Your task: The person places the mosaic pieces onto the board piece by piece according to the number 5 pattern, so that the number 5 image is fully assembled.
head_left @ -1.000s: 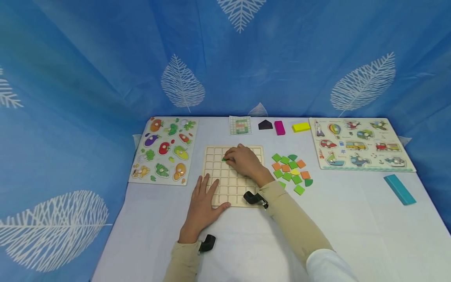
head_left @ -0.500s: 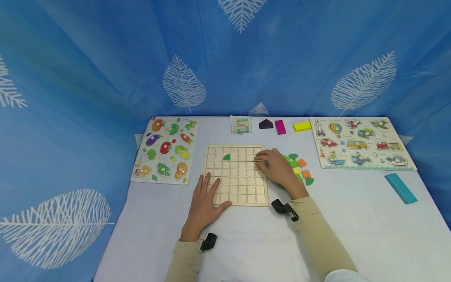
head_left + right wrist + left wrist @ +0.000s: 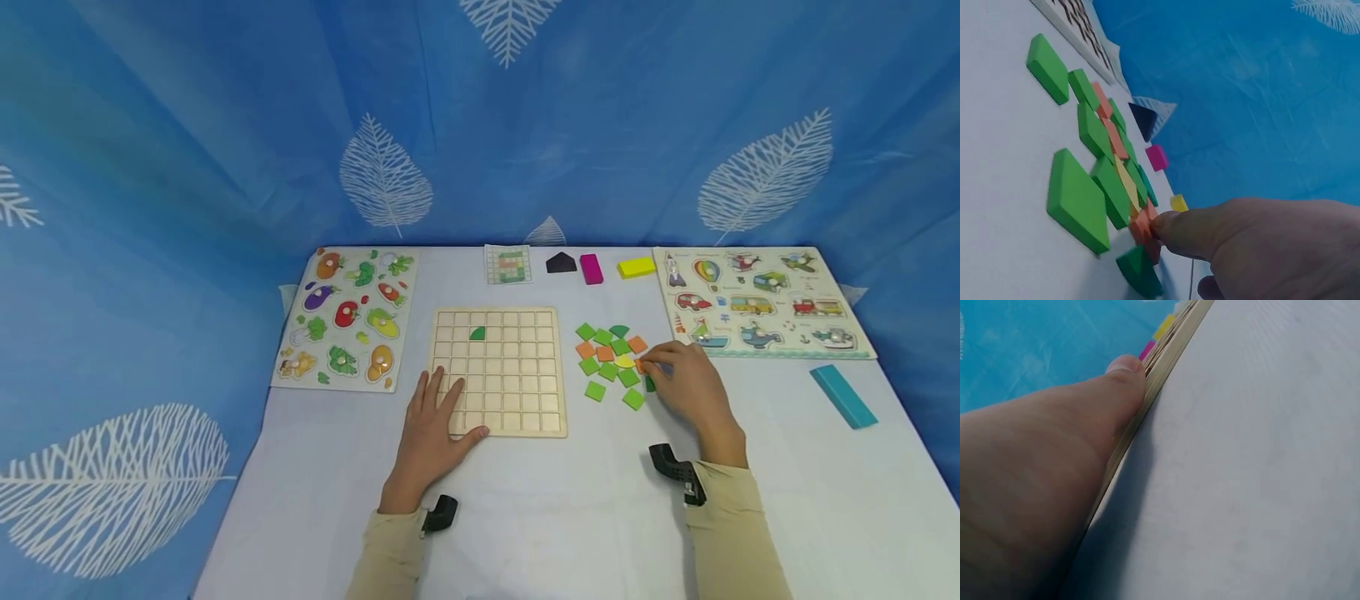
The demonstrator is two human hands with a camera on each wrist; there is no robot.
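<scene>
My left hand (image 3: 430, 442) lies spread over the lower left corner of a wooden grid board (image 3: 525, 407). In the left wrist view its thumb (image 3: 1124, 365) rests along the board's edge. One dark green quarter-circle tile (image 3: 477, 333) sits in a cell of the second row. To the right of the board my right hand (image 3: 686, 385) pinches an orange square tile (image 3: 1143, 230) at the right side of a loose group of tiles. Close by its fingertips is another dark green quarter-circle tile (image 3: 1140, 272), partly covered by the hand in the head view.
Green square tiles (image 3: 595, 391), orange ones and a yellow piece (image 3: 624, 361) lie in the group. Behind are a pattern card (image 3: 508, 265), a black block (image 3: 561, 263), a magenta block (image 3: 591, 269) and a yellow block (image 3: 637, 267). Puzzle boards (image 3: 765, 346) flank both sides; a teal block (image 3: 843, 397) lies right.
My right hand has let go of the dark green quarter-circle tile in the grid and moved right to the loose tiles, where it has taken hold of an orange one. My left hand stays put.
</scene>
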